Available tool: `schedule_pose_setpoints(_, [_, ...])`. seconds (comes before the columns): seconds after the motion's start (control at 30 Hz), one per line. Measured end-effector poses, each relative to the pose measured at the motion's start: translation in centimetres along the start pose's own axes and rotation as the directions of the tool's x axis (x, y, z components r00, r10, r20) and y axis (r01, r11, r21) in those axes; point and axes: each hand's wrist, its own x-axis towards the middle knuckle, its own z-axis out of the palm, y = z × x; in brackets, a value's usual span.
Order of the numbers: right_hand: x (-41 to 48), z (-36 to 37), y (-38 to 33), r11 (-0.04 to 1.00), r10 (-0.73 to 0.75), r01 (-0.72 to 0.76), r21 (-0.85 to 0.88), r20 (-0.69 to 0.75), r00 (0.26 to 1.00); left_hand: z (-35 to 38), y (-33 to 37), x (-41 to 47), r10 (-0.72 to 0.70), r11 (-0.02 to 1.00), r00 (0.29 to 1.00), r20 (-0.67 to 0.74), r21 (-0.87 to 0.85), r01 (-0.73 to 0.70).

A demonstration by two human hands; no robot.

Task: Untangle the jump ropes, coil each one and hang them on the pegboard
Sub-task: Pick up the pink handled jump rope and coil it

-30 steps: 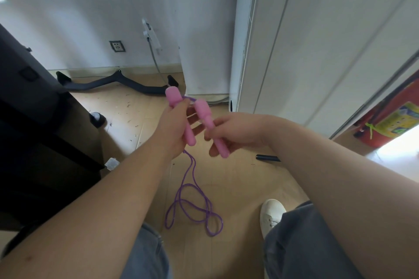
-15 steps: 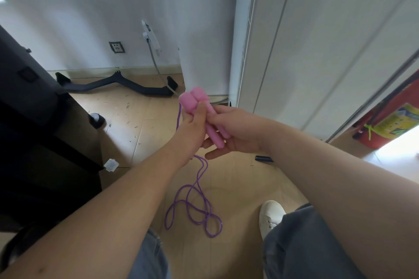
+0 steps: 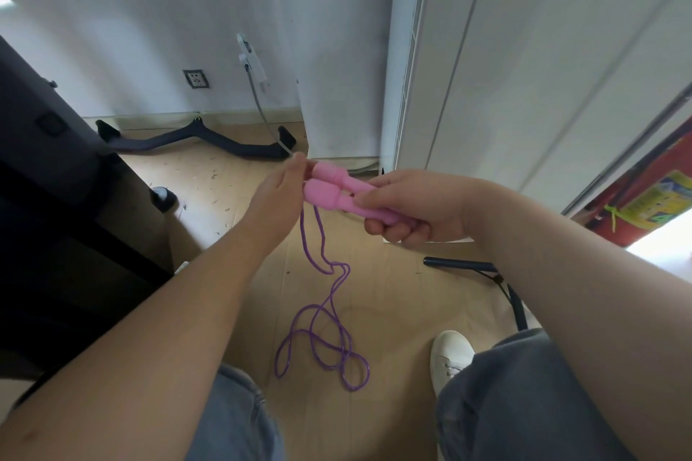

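Jump rope handles [image 3: 337,195], two pink ones side by side, sit in the right grip [image 3: 415,210], whose fingers curl round their lower ends. Their thick heads stick out toward the left grip [image 3: 281,195], whose fingers lie against them; whether it pinches anything cannot be told. The purple cord [image 3: 322,326] hangs from the heads and ends in loose loops on the wooden floor [image 3: 393,311] between the knees, near a white shoe [image 3: 449,352]. Dark furniture [image 3: 48,180] crowds the left side and a white cabinet [image 3: 524,67] the right. A black handle [image 3: 460,266] lies on the floor below the right wrist.
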Motion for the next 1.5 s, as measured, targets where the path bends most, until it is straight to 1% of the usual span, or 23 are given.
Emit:
schedule_pose_setpoints(0.07, [-0.7,-0.4,-0.1,1.0,0.004,-0.002,-0.022,0.063,0.998,-0.2,0.4,-0.3,0.017,0.999,0.993,0.113,-0.05,-0.012])
schedule_pose_setpoints(0.13, [-1.2,-0.8,0.0,1.0,0.012,-0.008,-0.029,0.112,0.994,-0.3,0.6,-0.5,0.03,0.997,0.989,0.148,-0.071,-0.019])
schedule_pose_setpoints(0.27, [-2.0,-1.2,0.3,1.0,0.031,-0.03,-0.009,0.155,0.987,-0.4,0.7,-0.6,0.059,0.998,0.994,0.089,-0.039,-0.056])
schedule_pose_setpoints(0.43, [-2.4,-0.8,0.1,0.993,0.11,-0.115,0.01,0.216,0.97,-0.6,0.9,-0.3,0.103,0.991,0.995,0.008,-0.082,-0.102])
schedule_pose_setpoints(0.53, [-2.5,-0.9,0.0,0.994,0.108,-0.11,-0.001,0.223,0.969,-0.8,0.5,0.2,0.11,0.989,0.993,-0.029,-0.093,-0.113])
schedule_pose_setpoints(0.67, [-2.7,-1.3,-0.6,0.992,0.097,-0.121,0.048,0.342,0.935,-1.1,0.6,0.6,0.115,0.95,0.975,-0.19,-0.267,-0.164])
schedule_pose_setpoints(0.73, [-2.6,-0.9,-0.9,0.991,0.065,-0.106,0.08,0.398,0.915,-0.5,0.9,0.2,0.051,0.905,0.97,-0.237,-0.4,-0.146])
schedule_pose_setpoints(0.8, [-2.3,0.0,-1.1,0.992,0.016,-0.067,0.11,0.408,0.913,0.3,0.9,-0.3,-0.087,0.832,0.977,-0.195,-0.553,-0.036])
schedule_pose_setpoints(0.83, [-2.1,0.6,-1.2,0.991,-0.012,-0.04,0.127,0.385,0.923,0.4,0.7,-0.4,-0.133,0.798,0.981,-0.143,-0.602,0.02])
schedule_pose_setpoints(0.87, [-1.8,1.2,-1.2,0.989,-0.043,-0.009,0.149,0.345,0.938,0.5,0.4,-0.4,-0.155,0.787,0.984,-0.089,-0.613,0.069])
schedule_pose_setpoints(0.9, [-1.5,1.7,-1.2,0.984,-0.08,0.029,0.175,0.291,0.953,0.6,0.0,-0.1,-0.165,0.815,0.985,-0.054,-0.569,0.105])
schedule_pose_setpoints(0.97, [-0.7,2.5,-1.4,0.966,-0.154,0.115,0.232,0.156,0.976,1.2,-0.3,0.1,-0.205,0.905,0.978,-0.041,-0.389,0.174])
schedule_pose_setpoints(1.03, [0.3,2.8,-1.6,0.958,-0.206,0.201,0.204,0.005,0.979,2.2,-0.1,-0.2,-0.229,0.958,0.972,-0.043,-0.185,0.218])
schedule_pose_setpoints(1.07, [0.8,2.9,-1.6,0.964,-0.227,0.235,0.122,-0.075,0.971,2.7,0.1,-0.6,-0.22,0.971,0.975,-0.032,-0.099,0.216])
schedule_pose_setpoints(1.1, [1.2,2.9,-1.5,0.968,-0.248,0.249,-0.009,-0.157,0.956,3.1,0.3,-0.9,-0.194,0.981,0.981,-0.014,-0.02,0.193])
schedule_pose_setpoints(1.13, [1.6,2.7,-1.2,0.957,-0.272,0.237,-0.167,-0.23,0.934,3.5,0.4,-1.2,-0.158,0.986,0.987,0.009,0.059,0.158])
schedule_pose_setpoints(1.17, [1.9,2.5,-1.0,0.916,-0.301,0.192,-0.352,-0.286,0.91,3.7,0.5,-1.3,-0.128,0.984,0.991,0.034,0.131,0.122])
schedule_pose_setpoints(1.2, [2.1,2.2,-0.8,0.828,-0.342,0.126,-0.546,-0.316,0.885,3.8,0.6,-1.5,-0.102,0.978,0.993,0.063,0.188,0.089])
schedule_pose_setpoints(1.23, [2.3,1.8,-0.6,0.713,-0.383,0.061,-0.699,-0.314,0.869,3.8,0.5,-1.7,-0.075,0.969,0.992,0.098,0.242,0.049])
schedule_pose_setpoints(1.27, [2.5,1.6,-0.4,0.627,-0.406,0.018,-0.779,-0.307,0.861,3.8,0.4,-1.8,-0.05,0.956,0.989,0.142,0.292,0.006])
schedule_pose_setpoints(1.3, [2.6,1.4,-0.3,0.593,-0.41,-0.004,-0.805,-0.306,0.86,3.8,0.3,-2.0,-0.033,0.939,0.981,0.192,0.343,-0.036])
schedule_pose_setpoints(1.4, [2.7,1.2,0.3,0.549,-0.422,-0.044,-0.835,-0.322,0.847,3.1,0.3,-2.1,0.018,0.876,0.952,0.305,0.455,-0.162])
schedule_pose_setpoints(1.5, [3.0,0.7,1.3,0.469,-0.396,-0.116,-0.875,-0.326,0.859,1.0,0.5,-1.6,0.181,0.779,0.921,0.345,0.522,-0.348])
